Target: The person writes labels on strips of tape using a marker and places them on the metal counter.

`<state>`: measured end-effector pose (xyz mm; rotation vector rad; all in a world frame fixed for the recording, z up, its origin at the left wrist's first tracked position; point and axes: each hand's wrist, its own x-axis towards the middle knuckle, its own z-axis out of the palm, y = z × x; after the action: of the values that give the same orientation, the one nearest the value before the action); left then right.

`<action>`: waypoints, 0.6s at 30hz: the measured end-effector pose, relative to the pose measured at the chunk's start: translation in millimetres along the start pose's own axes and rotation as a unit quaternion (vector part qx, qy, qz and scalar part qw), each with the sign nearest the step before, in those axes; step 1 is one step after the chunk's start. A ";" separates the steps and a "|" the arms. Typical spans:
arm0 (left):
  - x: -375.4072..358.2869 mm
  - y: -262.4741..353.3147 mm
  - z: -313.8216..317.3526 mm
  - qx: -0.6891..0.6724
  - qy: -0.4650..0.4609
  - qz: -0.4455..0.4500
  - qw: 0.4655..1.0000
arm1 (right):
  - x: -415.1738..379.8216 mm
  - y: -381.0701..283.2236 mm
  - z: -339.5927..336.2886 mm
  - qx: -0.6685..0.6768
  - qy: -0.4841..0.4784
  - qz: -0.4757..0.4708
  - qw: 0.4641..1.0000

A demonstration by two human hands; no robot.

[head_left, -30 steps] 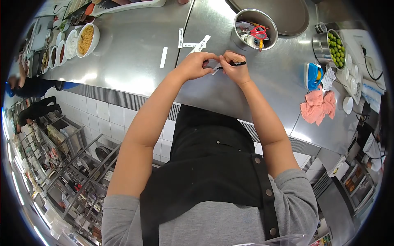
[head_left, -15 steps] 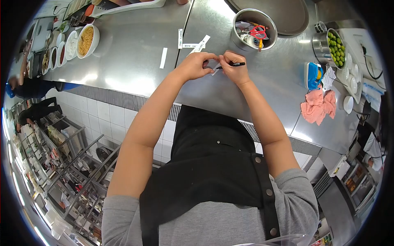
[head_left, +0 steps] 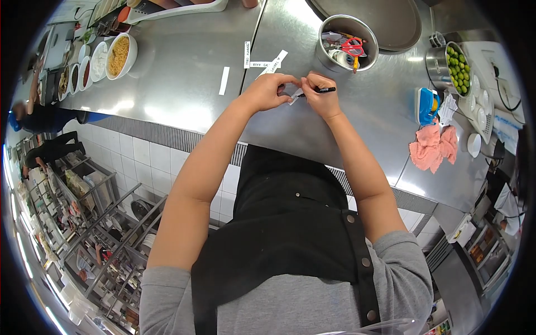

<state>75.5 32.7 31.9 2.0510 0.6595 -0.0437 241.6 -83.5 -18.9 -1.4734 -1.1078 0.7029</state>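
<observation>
In my right hand (head_left: 322,100) is a black marker (head_left: 326,90), its tip down at a small white paper strip (head_left: 295,99) on the steel counter. My left hand (head_left: 266,94) curves around that strip, thumb and forefinger holding it; part of the strip is hidden under the fingers. Just beyond my left hand lie several white strips with black handwriting, one upright label (head_left: 247,54) among them. A blank-looking strip (head_left: 224,81) rests farther left. Past my right hand stands a steel pot (head_left: 326,60) holding red-handled scissors (head_left: 353,47) and other small items.
Bowls, including one of yellow shreds (head_left: 119,56), line the left of the steel counter (head_left: 178,84). At right are a pink cloth (head_left: 429,148), a blue dispenser (head_left: 427,106) and a pot of green limes (head_left: 458,70). A large round tray (head_left: 385,22) lies at the back.
My right hand and the marker have shifted very slightly at the strip. The view has tilted a little; the left hand keeps its place.
</observation>
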 end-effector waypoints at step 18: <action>0.8 0.3 0.1 -0.002 -0.002 0.005 1.000 | -1.7 0.0 0.3 -0.002 0.004 0.013 1.000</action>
<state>76.3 32.8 31.9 2.0499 0.6467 -0.0419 240.7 -85.0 -19.2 -1.4965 -1.0860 0.7121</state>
